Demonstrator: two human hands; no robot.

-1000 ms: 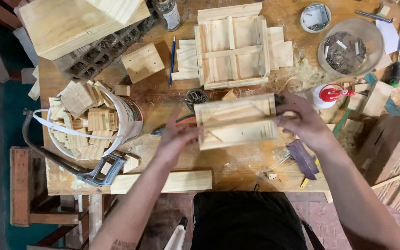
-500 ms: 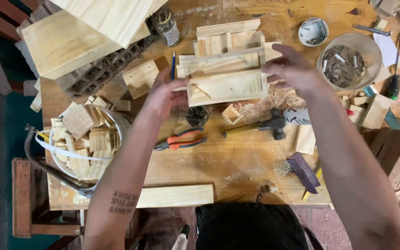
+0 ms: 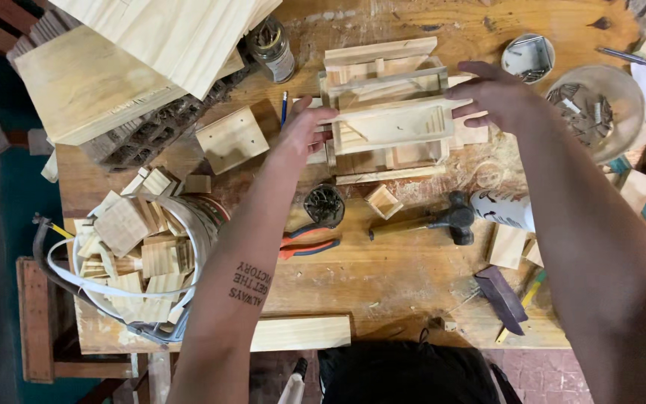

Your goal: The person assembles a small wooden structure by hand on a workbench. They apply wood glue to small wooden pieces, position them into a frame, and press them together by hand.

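Pale pine makes up the small crate (image 3: pixel 392 123) held between both hands at the far middle of the worktop (image 3: pixel 413 277), right over a second slatted crate (image 3: pixel 383 63) that lies flat there. The left hand (image 3: pixel 302 129) presses the crate's left end, fingers (image 3: pixel 315 120) spread and laid against the wood. The right hand (image 3: pixel 496 93) clasps the right end, fingers (image 3: pixel 466 69) curled over the top edge and thumb below. Whether the held crate rests on the one beneath or hangs just above it cannot be told.

Just nearer than the crates lie a thin wood strip (image 3: pixel 390 176), a small open wood cube (image 3: pixel 383 200) and a hammer (image 3: pixel 431 221) lying sideways. Left of the hammer sits a dark round tin (image 3: pixel 324 203), with red-handled pliers (image 3: pixel 309 243) touching its near side. A square block (image 3: pixel 232 138) and a blue pencil (image 3: pixel 284 108) lie left of the left hand, a jar (image 3: pixel 272 49) beyond them. At the left edge a white bucket (image 3: pixel 188 217) is full of wood offcuts. Far right, a bowl of screws (image 3: pixel 596 108) and a smaller tin (image 3: pixel 528 58) stand well apart from the crates.
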